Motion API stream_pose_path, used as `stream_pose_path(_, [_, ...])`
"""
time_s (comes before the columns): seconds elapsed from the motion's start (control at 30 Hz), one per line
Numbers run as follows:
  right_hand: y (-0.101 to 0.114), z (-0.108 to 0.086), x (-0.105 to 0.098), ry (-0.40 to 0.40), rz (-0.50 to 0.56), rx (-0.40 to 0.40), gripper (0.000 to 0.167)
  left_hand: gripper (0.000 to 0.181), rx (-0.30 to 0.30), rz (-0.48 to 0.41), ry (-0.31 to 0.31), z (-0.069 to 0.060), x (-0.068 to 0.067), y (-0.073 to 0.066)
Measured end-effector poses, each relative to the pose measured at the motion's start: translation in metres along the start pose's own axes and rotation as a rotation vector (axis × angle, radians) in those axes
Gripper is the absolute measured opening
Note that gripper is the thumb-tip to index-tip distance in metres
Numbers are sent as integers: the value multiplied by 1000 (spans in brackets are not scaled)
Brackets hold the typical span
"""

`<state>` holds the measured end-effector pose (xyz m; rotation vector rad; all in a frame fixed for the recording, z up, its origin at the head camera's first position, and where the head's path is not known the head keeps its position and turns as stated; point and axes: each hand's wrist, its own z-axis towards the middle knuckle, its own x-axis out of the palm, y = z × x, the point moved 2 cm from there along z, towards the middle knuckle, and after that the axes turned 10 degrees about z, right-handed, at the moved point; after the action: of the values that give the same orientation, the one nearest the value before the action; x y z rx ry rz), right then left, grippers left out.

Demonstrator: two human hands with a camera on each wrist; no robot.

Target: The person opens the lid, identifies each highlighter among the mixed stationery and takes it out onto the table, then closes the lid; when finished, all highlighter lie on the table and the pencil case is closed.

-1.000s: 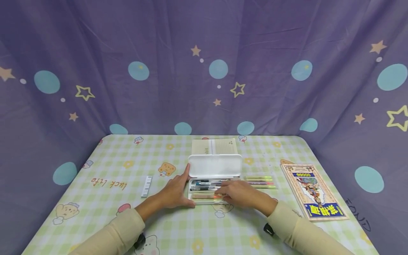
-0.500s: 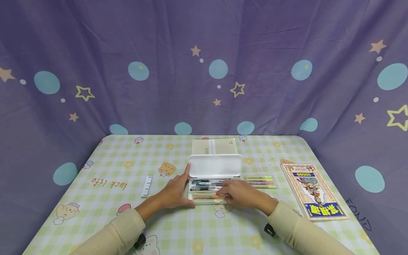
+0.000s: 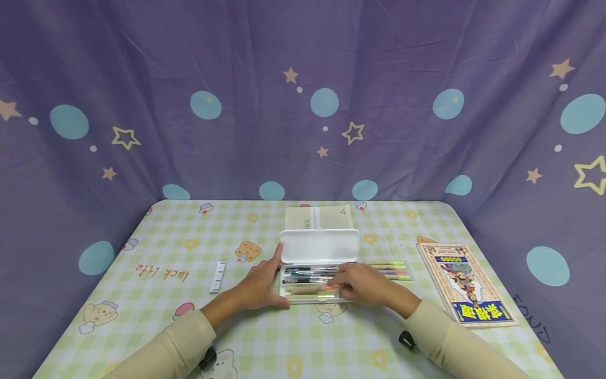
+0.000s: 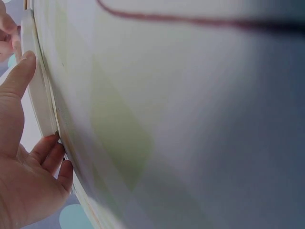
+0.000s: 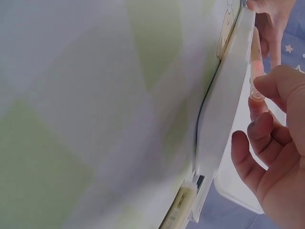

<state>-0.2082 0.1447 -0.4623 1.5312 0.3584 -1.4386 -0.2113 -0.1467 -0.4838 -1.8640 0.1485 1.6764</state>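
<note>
A white pencil case lies with its lid raised at the middle of the table. Inside rest several clear and dark pens. My left hand holds the case's left end, thumb along the front wall and index finger up beside the lid. My right hand is over the right part of the case, where thumb and index finger pinch a beige highlighter with an orange end. Another yellowish pen lies along the front wall. The right hand hides the case's right end.
Right of the case lies a clear pouch of several highlighters. A comic-style book sits farther right. Behind the lid is a beige notebook; a small white-and-grey strip lies to the left. A purple curtain hangs behind the table.
My right hand has shifted slightly right, and its fingers now pinch the orange end of the highlighter, which has angled a little. The left hand keeps its place on the case.
</note>
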Motion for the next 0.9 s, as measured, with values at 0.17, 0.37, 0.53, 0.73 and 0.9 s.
stream_pose_path(0.17, [-4, -7, -6, -37, 23, -24, 28, 150, 4, 4, -3, -1, 1, 0])
stream_pose_path(0.37, [-10, -17, -14, -56, 48, -1, 32, 150, 2, 3, 0, -1, 2, 0])
stream_pose_path(0.53, [-19, -27, -22, -92, 75, 29, 32, 150, -12, -10, 9, -1, 1, 0])
stream_pose_path(0.73, [-32, -42, -34, -124, 96, 53, 32, 151, -35, -21, 16, 0, 0, 0])
stream_pose_path(0.9, [-42, -56, -42, -135, 114, 96, 30, 151, -34, -15, 14, 0, 1, 1])
